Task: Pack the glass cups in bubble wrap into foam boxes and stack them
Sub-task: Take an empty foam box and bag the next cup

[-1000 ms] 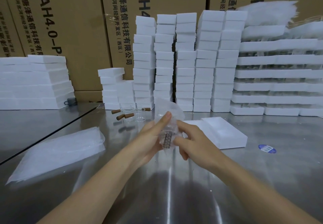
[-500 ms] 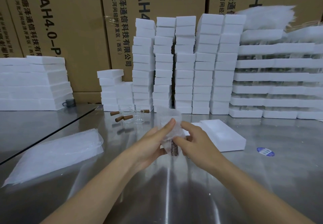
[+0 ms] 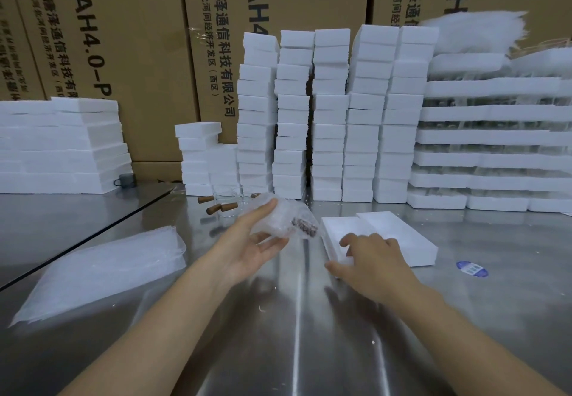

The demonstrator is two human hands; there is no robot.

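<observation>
My left hand [image 3: 252,245] holds a glass cup wrapped in bubble wrap [image 3: 286,219] above the steel table, thumb on top and fingers underneath; the cup's brown handle shows through the wrap at the right end. My right hand [image 3: 370,261] is off the cup, fingers spread, and rests on the near left corner of the open foam box [image 3: 402,234] that lies on the table to the right. Its other half lies beside it. Bare glass cups with brown wooden handles [image 3: 221,205] stand further back on the table.
Tall stacks of small foam boxes [image 3: 328,117] line the back in front of cardboard cartons. Wide foam trays [image 3: 492,135] are stacked at right, more foam [image 3: 62,145] at left. A pile of bubble-wrap bags [image 3: 102,265] lies at left. A blue sticker [image 3: 472,269] lies at right.
My right hand let go of the wrapped cup and moved right and down onto the foam box. My left hand keeps the cup and has tipped it sideways.
</observation>
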